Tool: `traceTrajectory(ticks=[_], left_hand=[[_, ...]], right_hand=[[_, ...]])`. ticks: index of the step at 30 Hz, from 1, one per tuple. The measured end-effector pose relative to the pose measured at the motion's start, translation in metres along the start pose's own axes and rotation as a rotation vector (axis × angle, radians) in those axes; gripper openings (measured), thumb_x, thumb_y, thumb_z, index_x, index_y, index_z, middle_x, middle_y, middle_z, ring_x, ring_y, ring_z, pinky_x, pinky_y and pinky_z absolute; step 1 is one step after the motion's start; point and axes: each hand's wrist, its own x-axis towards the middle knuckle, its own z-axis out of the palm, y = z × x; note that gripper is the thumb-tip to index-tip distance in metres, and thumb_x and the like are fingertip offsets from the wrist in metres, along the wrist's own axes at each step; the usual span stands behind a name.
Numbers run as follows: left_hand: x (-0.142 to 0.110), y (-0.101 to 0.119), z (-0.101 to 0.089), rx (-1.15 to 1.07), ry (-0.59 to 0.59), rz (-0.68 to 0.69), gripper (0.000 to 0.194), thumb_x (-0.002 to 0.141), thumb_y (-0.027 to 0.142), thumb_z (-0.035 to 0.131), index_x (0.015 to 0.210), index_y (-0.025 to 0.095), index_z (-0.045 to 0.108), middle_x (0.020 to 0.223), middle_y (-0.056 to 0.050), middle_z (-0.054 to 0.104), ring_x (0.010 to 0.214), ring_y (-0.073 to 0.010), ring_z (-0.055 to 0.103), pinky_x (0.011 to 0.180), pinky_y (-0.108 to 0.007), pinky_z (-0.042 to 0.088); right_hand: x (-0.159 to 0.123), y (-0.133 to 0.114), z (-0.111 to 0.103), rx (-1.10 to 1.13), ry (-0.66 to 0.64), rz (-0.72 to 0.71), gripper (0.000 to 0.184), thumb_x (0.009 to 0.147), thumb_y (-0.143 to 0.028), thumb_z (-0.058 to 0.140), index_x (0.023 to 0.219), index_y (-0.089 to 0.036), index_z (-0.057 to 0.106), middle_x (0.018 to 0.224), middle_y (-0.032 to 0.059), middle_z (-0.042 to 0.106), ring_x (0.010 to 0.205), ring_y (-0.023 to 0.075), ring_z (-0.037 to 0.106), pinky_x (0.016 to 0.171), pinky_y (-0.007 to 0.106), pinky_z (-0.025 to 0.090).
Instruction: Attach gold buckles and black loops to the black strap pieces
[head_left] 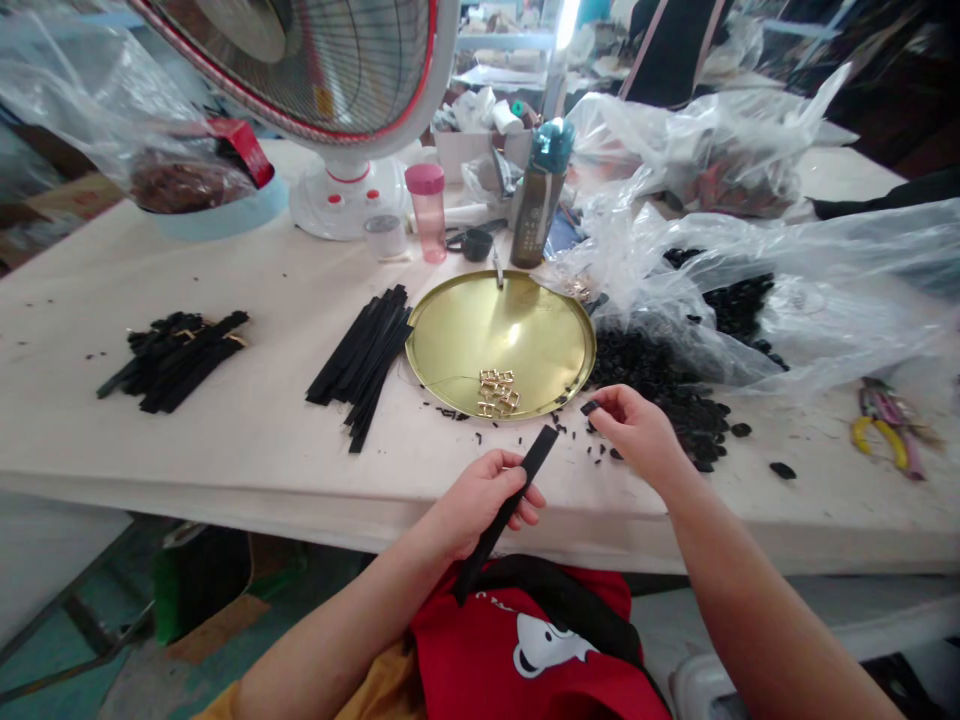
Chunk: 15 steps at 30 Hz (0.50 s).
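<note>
A flat black strap (pixel 517 490) lies across my left hand (pixel 491 495), pinched between thumb and fingers, its upper end pointing at the tray. My right hand (pixel 634 425) pinches a small black piece (pixel 589 408) between thumb and fingertips, just right of the strap's end. Ahead is a round gold tray (pixel 487 315) with several small gold buckles (pixel 496 392) near its front rim. A heap of black oval pieces (pixel 645 370) spreads beside my right hand. Left of the tray lies a stack of black straps (pixel 360 350).
Tied strap bundles (pixel 180 360) lie far left. A fan (pixel 352 190), a pink bottle (pixel 427 215) and a dark bottle (pixel 536 205) stand behind. Clear plastic bags (pixel 840 290) cover the right; yellow-and-pink-handled pliers (pixel 889 430) lie there too. The table's front edge (pixel 262 490) is close.
</note>
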Motion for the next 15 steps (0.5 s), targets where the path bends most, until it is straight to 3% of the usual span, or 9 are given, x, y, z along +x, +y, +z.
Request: traceTrajectory(ticks=[2, 4, 8, 15], left_hand=[[-0.004, -0.001, 0.001, -0.014, -0.024, 0.016, 0.009, 0.080, 0.022, 0.045, 0.085, 0.015, 0.045, 0.064, -0.001, 0.061, 0.046, -0.0058, 0.054, 0.041, -0.014, 0.036], [-0.008, -0.003, 0.001, -0.042, -0.048, 0.008, 0.010, 0.080, 0.022, 0.045, 0.087, 0.014, 0.046, 0.063, -0.001, 0.061, 0.046, -0.0060, 0.054, 0.040, -0.013, 0.036], [-0.016, -0.006, -0.003, -0.105, -0.079, -0.059, 0.015, 0.078, 0.015, 0.043, 0.091, 0.013, 0.049, 0.063, -0.002, 0.061, 0.045, -0.0056, 0.054, 0.040, -0.013, 0.037], [-0.026, -0.018, -0.009, -0.124, -0.050, -0.082, 0.016, 0.076, 0.014, 0.042, 0.089, 0.013, 0.050, 0.064, -0.002, 0.061, 0.046, -0.0060, 0.054, 0.041, -0.014, 0.038]], right_hand=[[-0.018, -0.008, 0.010, 0.313, -0.070, 0.114, 0.013, 0.069, -0.027, 0.053, 0.080, -0.019, 0.052, 0.061, -0.0029, 0.053, 0.052, 0.0106, 0.046, 0.051, 0.024, 0.037], [-0.036, -0.014, 0.023, 0.490, -0.113, 0.178, 0.014, 0.069, -0.026, 0.052, 0.082, -0.019, 0.053, 0.058, -0.0043, 0.053, 0.049, 0.0090, 0.044, 0.048, 0.022, 0.034], [-0.059, -0.018, 0.041, 0.728, -0.179, 0.303, 0.011, 0.069, -0.025, 0.058, 0.076, -0.020, 0.052, 0.051, -0.0076, 0.049, 0.043, 0.0058, 0.039, 0.044, 0.020, 0.030], [-0.074, -0.019, 0.045, 1.015, -0.295, 0.509, 0.020, 0.065, -0.031, 0.070, 0.073, -0.017, 0.058, 0.066, -0.0008, 0.063, 0.051, 0.0060, 0.051, 0.050, 0.018, 0.043]])
